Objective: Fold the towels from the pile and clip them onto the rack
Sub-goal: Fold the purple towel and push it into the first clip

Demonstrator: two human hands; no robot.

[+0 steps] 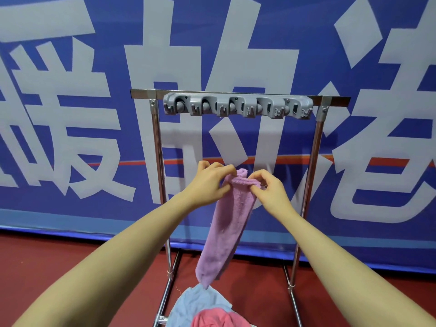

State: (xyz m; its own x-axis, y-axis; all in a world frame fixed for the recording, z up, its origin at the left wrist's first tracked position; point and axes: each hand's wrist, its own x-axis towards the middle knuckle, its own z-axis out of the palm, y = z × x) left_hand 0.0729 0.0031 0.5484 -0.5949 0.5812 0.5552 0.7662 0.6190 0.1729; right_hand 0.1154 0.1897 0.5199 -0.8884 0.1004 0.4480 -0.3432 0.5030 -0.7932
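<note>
A red floor (59, 267) is filling the bottom of the frame, and a big blue banner (70, 138) with huge pale characters is covering the whole wall behind. A chrome rack (157, 149) is standing at centre frame, its top bar carrying a grey clip strip (238, 106) with a row of clamps along it. Below the strip, at mid-frame, a purple towel (224, 232) is hanging in a long narrow fold, its top edge sitting between the two hands and its lower tip dangling just above a pile at the bottom centre. The left hand (210, 182) is pinching the towel's upper left corner, fingers curled onto the cloth. The right hand (269, 187) is gripping the upper right edge, thumb and fingers closed on the folded rim. In the pile, a light blue towel (193, 303) is lying under a pink towel (217, 318).
</note>
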